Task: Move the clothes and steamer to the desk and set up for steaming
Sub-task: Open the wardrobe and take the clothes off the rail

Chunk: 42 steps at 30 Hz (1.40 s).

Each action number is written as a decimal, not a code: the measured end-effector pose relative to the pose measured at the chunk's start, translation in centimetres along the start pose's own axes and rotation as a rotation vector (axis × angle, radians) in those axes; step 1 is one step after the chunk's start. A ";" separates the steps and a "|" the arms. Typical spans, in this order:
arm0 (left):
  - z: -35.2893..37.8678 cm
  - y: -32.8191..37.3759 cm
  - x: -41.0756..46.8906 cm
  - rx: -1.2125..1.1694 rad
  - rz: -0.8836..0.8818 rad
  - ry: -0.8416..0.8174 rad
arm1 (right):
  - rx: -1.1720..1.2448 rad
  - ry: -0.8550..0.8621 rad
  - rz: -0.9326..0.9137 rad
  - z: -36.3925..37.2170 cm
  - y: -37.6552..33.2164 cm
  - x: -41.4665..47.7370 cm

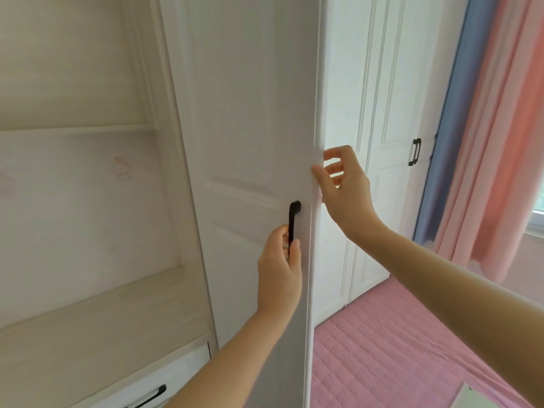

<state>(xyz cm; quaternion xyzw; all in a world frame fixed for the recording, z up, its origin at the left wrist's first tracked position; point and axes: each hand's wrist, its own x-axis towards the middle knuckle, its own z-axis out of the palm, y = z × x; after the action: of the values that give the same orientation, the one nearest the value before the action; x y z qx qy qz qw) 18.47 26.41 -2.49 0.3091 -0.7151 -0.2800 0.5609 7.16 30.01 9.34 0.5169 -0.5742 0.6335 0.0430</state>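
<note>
Head view: door [250, 113] ajar.
Left hand [279, 269]: grips handle [294, 219].
Right hand [344, 187]: pinches door edge.
Clothes, steamer: unseen, probably inside.
Handling: clothes likely soft, light; steamer rigid, heavier, lift by its grip.

Left hand [279, 269] grips handle [294, 210], right hand [347, 187] holds door edge [316, 113].
</note>
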 end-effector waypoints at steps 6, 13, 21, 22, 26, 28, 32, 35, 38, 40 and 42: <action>-5.9 -0.1 -2.7 0.007 0.048 0.041 | -0.065 -0.139 -0.155 2.6 -4.4 -4.1; -10.9 -0.7 -4.0 0.005 0.009 0.139 | -0.008 -0.377 -0.281 5.7 -6.9 -5.9; -14.4 -1.5 -4.1 0.027 -0.022 0.173 | 0.100 -0.487 -0.280 8.9 -8.0 -6.6; -14.4 -1.4 -4.0 0.035 -0.018 0.172 | 0.114 -0.490 -0.278 8.9 -7.9 -6.6; -14.2 -1.2 -4.0 0.068 0.008 0.170 | 0.153 -0.515 -0.265 8.8 -7.4 -6.2; -14.1 -1.1 -4.2 0.086 0.022 0.177 | 0.161 -0.522 -0.261 8.7 -7.3 -6.1; -13.9 -0.8 -4.5 0.108 0.022 0.194 | 0.207 -0.535 -0.249 8.4 -7.6 -6.2; -13.6 -0.4 -5.0 0.110 0.000 0.221 | 0.164 -0.566 -0.271 7.7 -7.5 -6.0; -12.9 0.4 -5.7 0.129 -0.030 0.260 | 0.073 -0.619 -0.316 6.6 -6.4 -6.0; -12.3 1.0 -6.1 0.191 -0.024 0.323 | -0.003 -0.633 -0.362 5.5 -5.3 -5.9; -11.7 1.6 -6.4 0.288 0.010 0.386 | -0.070 -0.628 -0.383 4.2 -4.1 -5.6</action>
<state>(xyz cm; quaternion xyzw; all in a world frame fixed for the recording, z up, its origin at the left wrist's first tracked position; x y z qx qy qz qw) 30.78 31.66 -2.78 0.4301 -0.6286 -0.1079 0.6389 14.93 31.13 7.36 0.7824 -0.4735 0.4044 -0.0001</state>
